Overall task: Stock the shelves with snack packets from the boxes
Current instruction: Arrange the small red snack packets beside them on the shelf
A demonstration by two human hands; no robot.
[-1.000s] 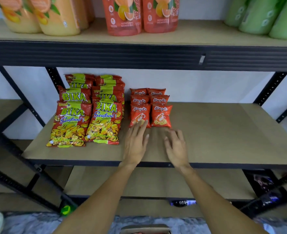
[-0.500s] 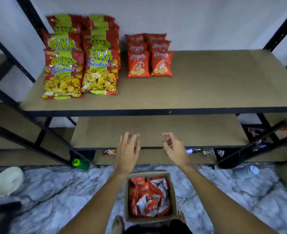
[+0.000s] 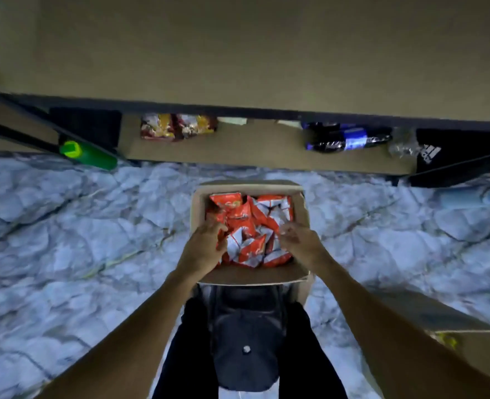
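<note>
Open square brown cardboard box [image 3: 249,276] on veined marble floor [image 3: 94,226]: holds crinkled glossy red-and-white foil snack packets [image 3: 246,223]. Left hand [image 3: 206,249] inside box's left wall, fingers curled round packets. Right hand [image 3: 298,241] at box's right wall, fingers bent; grasp indeterminable.

The premises are judged to be a small retail shop or its stock area. A rack of tan board shelves [image 3: 267,53] on a dark metal frame [image 3: 238,111] is seen, of the kind used for displaying goods. On the lowest tan board shelf [image 3: 252,152], red-and-yellow snack packets [image 3: 177,128] are laid, with dark bottles with blue labels [image 3: 350,139] further right. An open brown cardboard box [image 3: 252,279] is set on the grey marble-patterned floor [image 3: 94,226] before the rack and is filled with many alike red-and-white snack packets [image 3: 246,217], which indicates bulk stock. A second brown cardboard box [image 3: 439,321] is noted at the right. A green bottle [image 3: 91,155] and a black bag with a white striped logo [image 3: 431,152] are lodged at the rack's foot.
</note>
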